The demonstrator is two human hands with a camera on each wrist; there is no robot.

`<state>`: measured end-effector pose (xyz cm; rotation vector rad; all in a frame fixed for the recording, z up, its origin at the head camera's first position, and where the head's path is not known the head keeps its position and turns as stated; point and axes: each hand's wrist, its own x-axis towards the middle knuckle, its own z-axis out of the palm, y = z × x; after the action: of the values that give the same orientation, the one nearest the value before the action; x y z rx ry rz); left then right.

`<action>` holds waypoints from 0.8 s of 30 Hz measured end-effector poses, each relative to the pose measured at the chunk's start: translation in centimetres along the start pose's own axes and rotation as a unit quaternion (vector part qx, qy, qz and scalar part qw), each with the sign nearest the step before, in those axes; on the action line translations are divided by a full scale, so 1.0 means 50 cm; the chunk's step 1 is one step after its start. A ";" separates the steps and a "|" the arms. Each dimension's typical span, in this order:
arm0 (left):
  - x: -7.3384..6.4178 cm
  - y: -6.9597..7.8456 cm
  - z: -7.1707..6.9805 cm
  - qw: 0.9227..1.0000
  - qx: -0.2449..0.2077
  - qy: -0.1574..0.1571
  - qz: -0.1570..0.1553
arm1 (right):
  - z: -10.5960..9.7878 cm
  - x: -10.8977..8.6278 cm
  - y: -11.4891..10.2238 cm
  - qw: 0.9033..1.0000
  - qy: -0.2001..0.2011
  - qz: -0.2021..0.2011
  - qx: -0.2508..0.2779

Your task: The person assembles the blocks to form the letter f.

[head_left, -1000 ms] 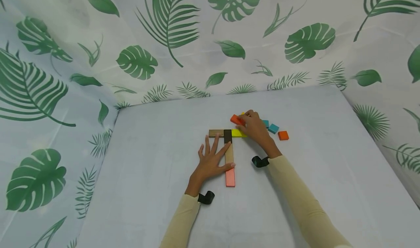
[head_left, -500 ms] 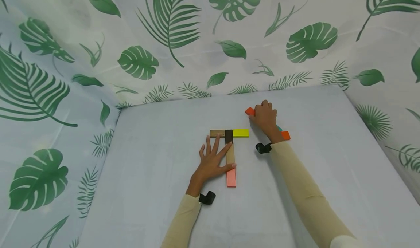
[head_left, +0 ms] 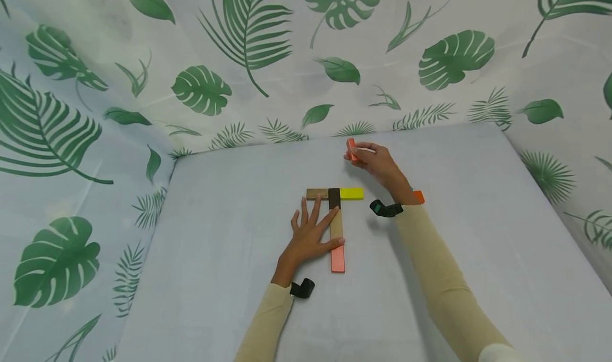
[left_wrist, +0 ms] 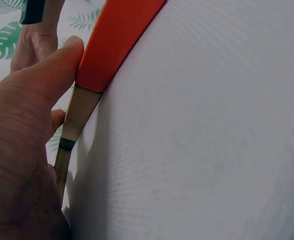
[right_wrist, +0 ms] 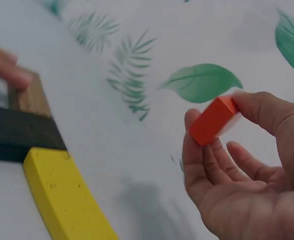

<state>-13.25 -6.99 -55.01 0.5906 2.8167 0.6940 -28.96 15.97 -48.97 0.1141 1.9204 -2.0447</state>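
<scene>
My left hand [head_left: 307, 237] lies with spread fingers over a T of flat wooden blocks. Its top row has a brown block [head_left: 315, 193], a black block [head_left: 334, 196] and a yellow block [head_left: 351, 193]. Down the stem run a tan block [head_left: 337, 226], touched by finger and thumb, and a salmon-pink block [head_left: 337, 260], which looks red-orange in the left wrist view. Beyond the T, my right hand [head_left: 380, 164] pinches a small orange block [right_wrist: 212, 122] between thumb and fingers, raised above the table with its long side upright in the head view.
Just right of the right wrist lies another orange block [head_left: 418, 196], partly covered by the arm, with a sliver of a blue block [head_left: 411, 188] beside it. A leaf-printed cloth [head_left: 282, 69] hangs behind the white table [head_left: 215, 245].
My right hand has moved away from the yellow block towards the back of the table, lifting the orange block and turning it upright. The left hand and the T stay put.
</scene>
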 end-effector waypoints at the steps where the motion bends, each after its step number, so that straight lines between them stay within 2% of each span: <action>1: 0.000 -0.001 0.001 1.000 -0.001 -0.001 -0.001 | 0.001 0.002 -0.004 0.998 -0.021 0.015 0.051; 3: 0.000 -0.001 0.001 1.000 -0.002 -0.001 -0.002 | 0.003 0.006 -0.008 0.992 -0.052 0.033 0.109; 5: 0.000 -0.002 0.001 1.000 -0.001 -0.002 -0.003 | 0.007 0.011 -0.005 0.991 -0.069 0.032 0.109; 7: -0.001 -0.002 -0.001 1.000 -0.002 -0.003 -0.005 | 0.012 0.019 0.001 0.994 -0.072 0.029 0.072; 9: -0.002 -0.002 -0.002 1.000 -0.003 -0.004 -0.006 | 0.018 0.028 0.007 0.998 -0.058 0.033 0.018; 12: -0.002 0.000 -0.003 1.000 -0.006 -0.006 -0.007 | 0.027 0.042 0.018 0.994 -0.056 0.040 -0.085; 14: -0.002 0.000 -0.003 1.000 -0.005 -0.006 -0.006 | 0.032 0.050 0.025 0.983 -0.063 0.043 -0.167; 18: -0.002 -0.001 -0.003 1.000 -0.004 -0.004 -0.001 | 0.044 0.061 0.034 0.947 -0.079 0.026 -0.309; 22: -0.001 -0.001 -0.002 1.000 -0.009 0.005 0.008 | 0.058 0.069 0.043 0.920 -0.065 0.003 -0.385; 24: -0.001 -0.002 -0.001 1.000 -0.008 0.009 0.013 | 0.063 0.070 0.046 0.911 -0.058 -0.007 -0.407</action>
<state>-13.24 -7.09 -55.01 0.6217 2.8229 0.7285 -31.05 12.13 -51.90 -0.2162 2.5082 -1.0704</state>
